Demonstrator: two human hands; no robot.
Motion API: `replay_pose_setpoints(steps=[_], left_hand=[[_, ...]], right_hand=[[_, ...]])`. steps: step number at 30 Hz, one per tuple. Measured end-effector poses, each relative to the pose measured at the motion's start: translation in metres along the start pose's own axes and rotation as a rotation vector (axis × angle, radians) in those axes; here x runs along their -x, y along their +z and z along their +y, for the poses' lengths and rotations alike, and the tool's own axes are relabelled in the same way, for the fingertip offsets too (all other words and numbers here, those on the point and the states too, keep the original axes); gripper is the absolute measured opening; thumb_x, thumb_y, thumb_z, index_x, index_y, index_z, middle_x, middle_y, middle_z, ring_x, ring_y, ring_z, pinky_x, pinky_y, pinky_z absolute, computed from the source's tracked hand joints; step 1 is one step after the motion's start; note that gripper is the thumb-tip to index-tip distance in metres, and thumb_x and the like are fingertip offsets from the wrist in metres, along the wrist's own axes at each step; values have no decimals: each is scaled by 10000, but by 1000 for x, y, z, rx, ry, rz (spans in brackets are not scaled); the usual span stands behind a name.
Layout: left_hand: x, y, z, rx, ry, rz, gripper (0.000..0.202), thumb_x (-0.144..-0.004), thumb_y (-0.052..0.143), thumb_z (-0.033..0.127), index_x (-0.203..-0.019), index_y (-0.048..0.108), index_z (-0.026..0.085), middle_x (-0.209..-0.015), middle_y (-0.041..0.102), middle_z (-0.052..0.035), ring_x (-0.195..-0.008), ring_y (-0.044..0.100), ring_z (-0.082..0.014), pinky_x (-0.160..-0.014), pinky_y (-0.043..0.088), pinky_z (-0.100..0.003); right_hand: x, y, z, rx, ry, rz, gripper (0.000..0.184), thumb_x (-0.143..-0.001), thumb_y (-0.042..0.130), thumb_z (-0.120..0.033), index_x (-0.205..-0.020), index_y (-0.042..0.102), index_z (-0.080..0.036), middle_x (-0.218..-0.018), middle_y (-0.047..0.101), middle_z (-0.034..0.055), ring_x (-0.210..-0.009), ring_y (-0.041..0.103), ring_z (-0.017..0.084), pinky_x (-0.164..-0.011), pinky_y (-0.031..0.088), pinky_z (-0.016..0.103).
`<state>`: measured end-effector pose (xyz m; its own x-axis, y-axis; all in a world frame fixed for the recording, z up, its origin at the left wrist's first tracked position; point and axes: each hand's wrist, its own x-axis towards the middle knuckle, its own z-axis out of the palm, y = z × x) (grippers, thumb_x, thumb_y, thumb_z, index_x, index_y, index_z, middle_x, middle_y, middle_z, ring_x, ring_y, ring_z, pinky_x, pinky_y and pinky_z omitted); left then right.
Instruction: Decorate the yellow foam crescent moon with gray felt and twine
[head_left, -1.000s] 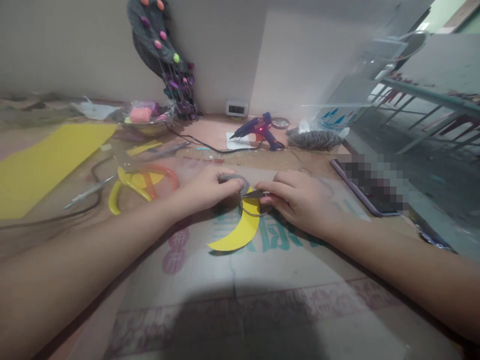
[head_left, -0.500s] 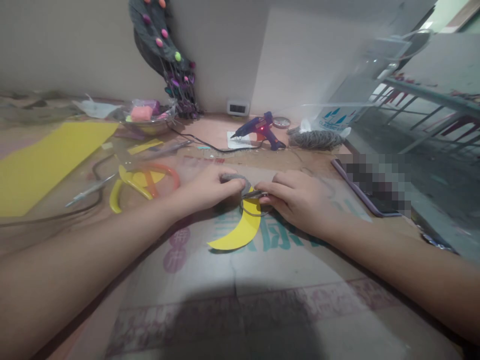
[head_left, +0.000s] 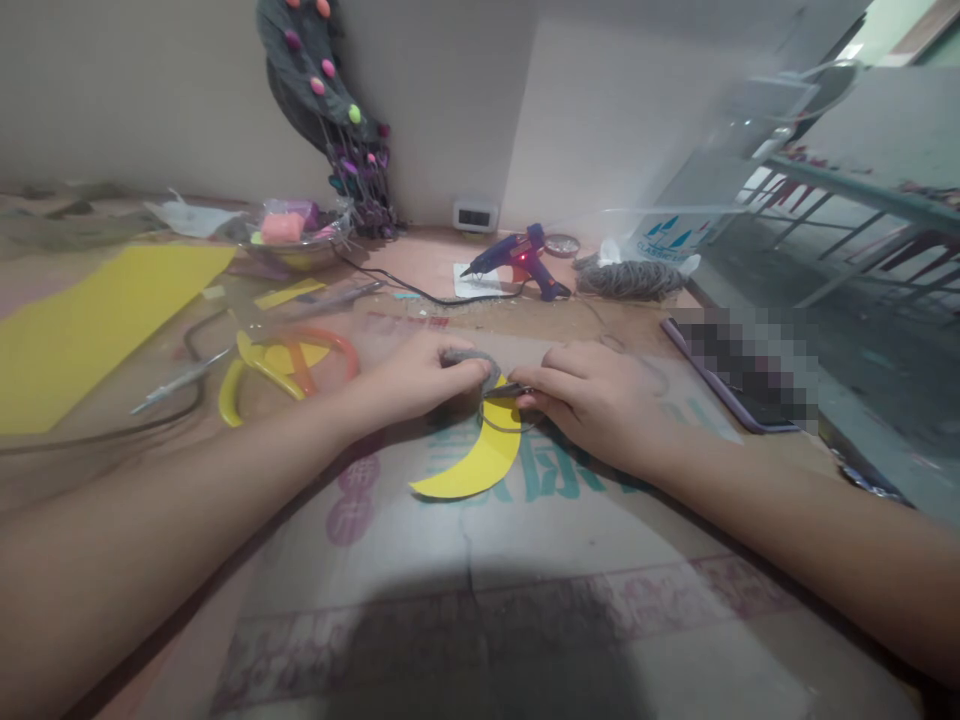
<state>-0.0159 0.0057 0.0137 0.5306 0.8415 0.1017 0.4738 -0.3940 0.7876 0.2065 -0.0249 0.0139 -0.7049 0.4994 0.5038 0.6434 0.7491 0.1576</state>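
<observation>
A yellow paper crescent (head_left: 491, 458) is held above the cardboard, its upper part wrapped in grey yarn (head_left: 472, 355). My left hand (head_left: 427, 375) is closed on that wrapped end, thumb on top. Between the thumb and fingers of my right hand (head_left: 592, 395) is a dark, slim, pointed tool that looks like tweezers (head_left: 504, 391). Its tip lies against the crescent near where the yarn winding ends. A loose loop of yarn hangs across the yellow paper and runs toward my right hand.
Beyond my hands stand a blue glue gun (head_left: 517, 255) with a red light and a grey yarn bundle (head_left: 634, 277). Orange-and-yellow-handled scissors (head_left: 330, 345) and a yellow sheet (head_left: 112, 330) lie left. A phone (head_left: 739, 385) rests right. Printed cardboard (head_left: 420, 560) lies underneath.
The free tip of the crescent has shifted very slightly left and up. Both hands keep nearly the same place and grip.
</observation>
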Motion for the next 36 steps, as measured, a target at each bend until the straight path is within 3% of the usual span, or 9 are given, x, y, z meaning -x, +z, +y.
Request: replay_pose_setpoints(steps=[36], left_hand=[[0,1,0,-22,-8,-31,289,-818,469,308,-567,498,169,-549,496,32,-557,446,-112,-524,303,-246]], right_hand=[[1,-2,-2,48,-38,-14,281,-959,493,-326,-988,719,-161,-681,594,33,-619,452,157,-587,274,303]])
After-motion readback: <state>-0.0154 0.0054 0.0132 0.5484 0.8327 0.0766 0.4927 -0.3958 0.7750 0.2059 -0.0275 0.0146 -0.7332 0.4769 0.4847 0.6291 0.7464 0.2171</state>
